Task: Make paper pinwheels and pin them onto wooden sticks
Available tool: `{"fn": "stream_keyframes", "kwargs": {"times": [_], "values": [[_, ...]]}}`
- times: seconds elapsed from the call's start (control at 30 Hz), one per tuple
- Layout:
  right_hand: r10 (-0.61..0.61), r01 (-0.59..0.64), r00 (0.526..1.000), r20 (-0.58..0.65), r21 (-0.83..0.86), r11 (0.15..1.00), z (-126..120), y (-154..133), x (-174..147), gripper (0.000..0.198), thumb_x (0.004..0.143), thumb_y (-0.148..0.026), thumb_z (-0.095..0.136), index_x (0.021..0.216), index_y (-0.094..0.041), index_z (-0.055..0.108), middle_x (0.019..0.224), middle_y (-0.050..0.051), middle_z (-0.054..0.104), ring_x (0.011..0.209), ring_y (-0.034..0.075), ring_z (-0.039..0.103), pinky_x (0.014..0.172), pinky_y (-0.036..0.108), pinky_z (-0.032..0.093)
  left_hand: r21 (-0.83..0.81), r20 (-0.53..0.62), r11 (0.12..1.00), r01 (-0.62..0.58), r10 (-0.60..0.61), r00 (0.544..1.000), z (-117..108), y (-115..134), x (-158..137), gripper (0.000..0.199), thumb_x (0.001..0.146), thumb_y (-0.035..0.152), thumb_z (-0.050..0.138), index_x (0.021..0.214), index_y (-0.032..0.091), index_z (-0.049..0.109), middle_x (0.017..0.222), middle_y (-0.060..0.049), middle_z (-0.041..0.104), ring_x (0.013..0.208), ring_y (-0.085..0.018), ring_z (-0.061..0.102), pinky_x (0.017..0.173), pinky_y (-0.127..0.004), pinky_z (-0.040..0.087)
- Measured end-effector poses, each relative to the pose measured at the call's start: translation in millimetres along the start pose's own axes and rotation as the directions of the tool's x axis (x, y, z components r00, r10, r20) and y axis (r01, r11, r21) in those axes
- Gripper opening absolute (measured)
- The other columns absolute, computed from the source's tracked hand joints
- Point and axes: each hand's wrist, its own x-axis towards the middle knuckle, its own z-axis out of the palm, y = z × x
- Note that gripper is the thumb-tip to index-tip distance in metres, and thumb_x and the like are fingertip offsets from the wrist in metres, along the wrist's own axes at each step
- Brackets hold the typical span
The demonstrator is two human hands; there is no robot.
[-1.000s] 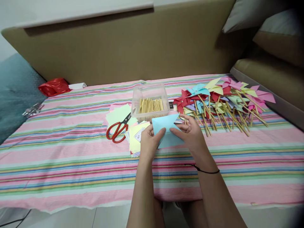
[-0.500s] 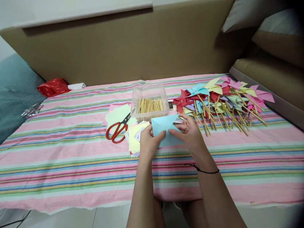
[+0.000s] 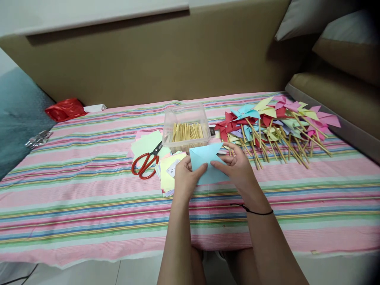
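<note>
A light blue sheet of paper (image 3: 208, 154) with a slit running in at its right side is held up between both hands. My left hand (image 3: 187, 174) pinches its left edge, thumb on the front. On the other side my right hand (image 3: 234, 161) grips the paper beside the slit, thumb on the front and fingers behind. Left of my hands lie a pile of yellow and white papers (image 3: 168, 182) and red-handled scissors (image 3: 145, 164), whose blades rest on pale green sheets (image 3: 145, 142). Just behind the paper stands a clear plastic box (image 3: 187, 111) of short wooden sticks (image 3: 187, 132).
Many-coloured paper pinwheels (image 3: 246, 113) on sticks are heaped at the right. A red plastic bag (image 3: 67, 110) and a clear crinkled packet (image 3: 38, 139) lie far left. The striped cloth (image 3: 89, 206) covers the surface, with a brown backrest (image 3: 148, 63) behind and cushions (image 3: 347, 43) at right.
The view has shifted very slightly. Both hands keep the same hold on the blue paper, and nothing else has visibly moved.
</note>
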Motion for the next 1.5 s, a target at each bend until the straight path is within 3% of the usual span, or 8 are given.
{"fn": "stream_keyframes", "kwargs": {"times": [0.3,0.5,0.6,0.77,0.87,1.1,1.3,1.5], "values": [[0.010,-0.010,1.000,0.020,-0.004,1.000,-3.4,2.6,1.2,0.075,0.059,-0.034,0.080,0.124,-0.024,0.045,0.073,0.002,0.073,0.066,0.023,0.069,0.058,0.035,0.054,-0.036,-0.003,0.999,-0.002,0.001,1.000,0.0,1.5,-0.3,0.036,0.060,0.029,0.079,0.089,0.014,0.066,0.077,-0.004,0.072,0.064,-0.015,0.063,0.060,-0.026,0.049],[0.045,-0.045,0.999,-0.005,-0.052,0.998,-8.6,3.7,2.1,0.073,0.059,-0.031,0.080,0.124,-0.026,0.045,0.072,0.001,0.072,0.068,0.025,0.069,0.059,0.039,0.056,-0.063,-0.152,0.993,-0.095,0.085,0.985,-2.1,-0.2,4.2,0.027,0.062,0.033,0.078,0.079,0.017,0.064,0.069,0.000,0.066,0.059,-0.010,0.058,0.056,-0.020,0.043],[0.063,-0.064,0.998,-0.015,-0.105,0.992,-8.5,2.3,1.2,0.073,0.058,-0.030,0.079,0.123,-0.026,0.046,0.070,0.001,0.070,0.068,0.026,0.070,0.059,0.041,0.056,-0.036,-0.166,0.991,-0.132,0.124,0.978,-3.9,-2.4,5.6,0.026,0.061,0.030,0.078,0.079,0.018,0.065,0.065,0.002,0.062,0.058,-0.009,0.056,0.054,-0.020,0.041],[0.088,-0.090,0.996,-0.019,-0.120,0.989,-6.7,-0.3,0.3,0.071,0.057,-0.029,0.079,0.121,-0.025,0.047,0.070,0.001,0.070,0.068,0.026,0.069,0.058,0.039,0.055,0.057,-0.010,0.976,-0.209,0.210,0.978,-4.0,1.3,2.5,0.009,0.071,0.024,0.069,0.079,0.019,0.072,0.091,-0.005,0.071,0.094,-0.018,0.064,0.083,-0.027,0.046],[0.091,-0.093,0.995,-0.029,-0.109,0.990,-6.5,-1.3,0.5,0.071,0.058,-0.029,0.078,0.122,-0.026,0.047,0.072,0.002,0.071,0.068,0.026,0.069,0.058,0.037,0.054,0.111,0.043,0.968,-0.226,0.222,0.974,-2.5,4.5,0.4,0.015,0.080,0.028,0.062,0.078,0.021,0.075,0.109,-0.007,0.070,0.110,-0.021,0.059,0.093,-0.030,0.042],[0.074,-0.073,0.997,0.015,-0.062,0.995,-7.2,-0.4,0.4,0.073,0.057,-0.032,0.080,0.122,-0.026,0.047,0.071,0.001,0.070,0.067,0.025,0.068,0.057,0.035,0.053,0.063,0.052,0.980,-0.188,0.185,0.981,1.9,4.1,-0.5,0.012,0.071,0.030,0.073,0.075,0.019,0.072,0.105,-0.008,0.070,0.103,-0.023,0.062,0.079,-0.029,0.048],[0.077,-0.078,0.997,-0.021,-0.041,0.996,-7.9,2.5,1.7,0.072,0.056,-0.030,0.080,0.120,-0.027,0.048,0.070,0.001,0.070,0.067,0.026,0.069,0.055,0.034,0.053,0.011,0.095,0.995,-0.101,0.100,0.990,1.5,3.7,-2.0,0.026,0.060,0.026,0.080,0.082,0.019,0.067,0.102,-0.006,0.071,0.090,-0.020,0.065,0.069,-0.027,0.048],[0.086,-0.086,0.996,-0.010,-0.031,0.996,-6.7,-0.8,0.5,0.075,0.056,-0.032,0.080,0.123,-0.026,0.046,0.071,0.002,0.071,0.066,0.025,0.070,0.058,0.037,0.055,0.016,0.025,0.996,-0.088,0.087,0.996,1.6,2.6,-0.9,0.027,0.059,0.028,0.080,0.079,0.017,0.065,0.071,0.000,0.067,0.061,-0.011,0.057,0.053,-0.021,0.041]]}}
